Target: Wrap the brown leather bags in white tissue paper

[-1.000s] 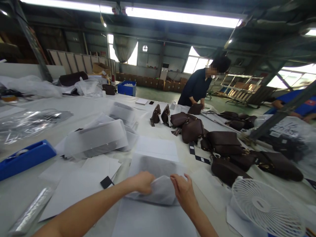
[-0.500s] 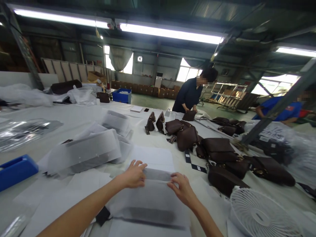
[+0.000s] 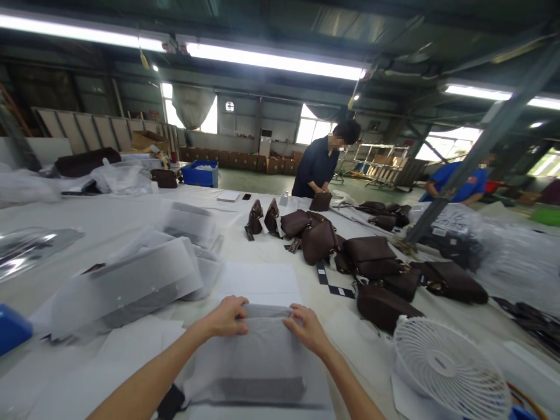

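Note:
A dark item wrapped in thin translucent white paper [image 3: 262,356] lies on the table right in front of me. At its far left corner my left hand [image 3: 231,315] pinches the paper edge between bent fingers. My right hand [image 3: 305,326] grips the far right corner of the same edge. The dark shape shows through the near part of the wrapping. Beyond the hands lies a flat white sheet [image 3: 260,280]. A black tag [image 3: 170,402] sticks out at the lower left, partly under my left forearm.
Wrapped bundles [image 3: 144,280] stand at left, near a blue holder [image 3: 13,329]. Brown bags [image 3: 371,255] spread over the right side, with a white fan [image 3: 450,367] at the near right. A person [image 3: 321,160] handles a brown bag across the table.
The view has turned to the right. Both hands have closed on the paper's far edge, which is now lifted and folded toward me, narrowing the strip beyond the fold.

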A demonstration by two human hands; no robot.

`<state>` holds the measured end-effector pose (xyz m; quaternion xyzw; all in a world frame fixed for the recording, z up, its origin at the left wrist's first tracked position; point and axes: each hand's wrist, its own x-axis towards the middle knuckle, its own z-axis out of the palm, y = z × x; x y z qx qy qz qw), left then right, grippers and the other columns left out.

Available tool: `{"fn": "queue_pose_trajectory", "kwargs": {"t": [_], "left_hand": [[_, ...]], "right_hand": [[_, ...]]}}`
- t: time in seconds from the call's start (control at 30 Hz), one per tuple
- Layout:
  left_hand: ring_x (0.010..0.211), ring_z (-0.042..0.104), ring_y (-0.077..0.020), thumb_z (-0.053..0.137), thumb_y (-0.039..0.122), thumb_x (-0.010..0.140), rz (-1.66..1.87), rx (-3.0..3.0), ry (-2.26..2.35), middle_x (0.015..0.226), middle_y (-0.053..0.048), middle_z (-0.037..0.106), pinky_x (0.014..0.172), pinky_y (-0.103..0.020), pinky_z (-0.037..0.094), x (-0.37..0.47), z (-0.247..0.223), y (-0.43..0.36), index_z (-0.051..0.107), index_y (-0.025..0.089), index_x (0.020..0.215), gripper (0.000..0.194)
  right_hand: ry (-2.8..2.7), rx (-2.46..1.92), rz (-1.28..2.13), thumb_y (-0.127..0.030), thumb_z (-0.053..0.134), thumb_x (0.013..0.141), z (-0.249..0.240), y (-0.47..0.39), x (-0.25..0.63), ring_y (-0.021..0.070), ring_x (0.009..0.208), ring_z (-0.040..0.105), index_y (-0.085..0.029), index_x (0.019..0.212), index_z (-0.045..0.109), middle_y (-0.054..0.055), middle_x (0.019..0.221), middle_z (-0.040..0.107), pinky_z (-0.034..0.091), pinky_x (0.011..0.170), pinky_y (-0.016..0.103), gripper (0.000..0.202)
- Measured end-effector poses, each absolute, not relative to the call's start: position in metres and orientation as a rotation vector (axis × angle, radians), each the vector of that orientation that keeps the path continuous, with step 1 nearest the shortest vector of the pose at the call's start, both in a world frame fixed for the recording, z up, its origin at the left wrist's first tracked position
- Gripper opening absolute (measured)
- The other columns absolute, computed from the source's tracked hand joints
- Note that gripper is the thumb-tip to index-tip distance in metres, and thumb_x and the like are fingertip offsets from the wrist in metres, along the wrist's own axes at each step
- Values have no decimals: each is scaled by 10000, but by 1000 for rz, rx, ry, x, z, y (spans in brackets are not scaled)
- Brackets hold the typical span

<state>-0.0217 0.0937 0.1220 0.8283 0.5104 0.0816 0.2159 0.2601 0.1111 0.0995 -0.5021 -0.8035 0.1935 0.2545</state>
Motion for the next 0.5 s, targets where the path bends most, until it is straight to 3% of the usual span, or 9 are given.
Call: {"fn": "queue_pose_trajectory", "kwargs": {"t": [0.3, 0.4, 0.5], "left_hand": [[1107, 516, -256, 685, 360, 646, 225, 2238, 1420, 1291, -4, 581, 1027, -412, 306, -19, 134, 49, 651, 218, 624, 148], [1105, 527, -259, 677, 372, 651, 172, 2178, 1443, 1266, -13, 600, 1051, -449, 275, -16, 126, 34, 658, 225, 637, 149], [1118, 523, -266, 662, 382, 664, 141, 2137, 1472, 1269, -27, 601, 1057, -472, 262, -14, 122, 28, 668, 230, 675, 152]], "right_hand": [[-2175, -1401, 551, -379, 549, 857, 105, 58, 267, 264, 1174, 549, -218, 729, 625, 76, 1087, 686, 179, 1074, 599, 220], [-2179, -1429, 559, -408, 518, 880, 93, 42, 270, 269, 1160, 562, -222, 750, 625, 77, 1076, 691, 220, 1060, 621, 251], [-2120, -1463, 289, -410, 555, 865, 85, 29, 268, 302, 1161, 563, -216, 894, 641, 119, 1162, 659, 289, 1025, 643, 215]]}}
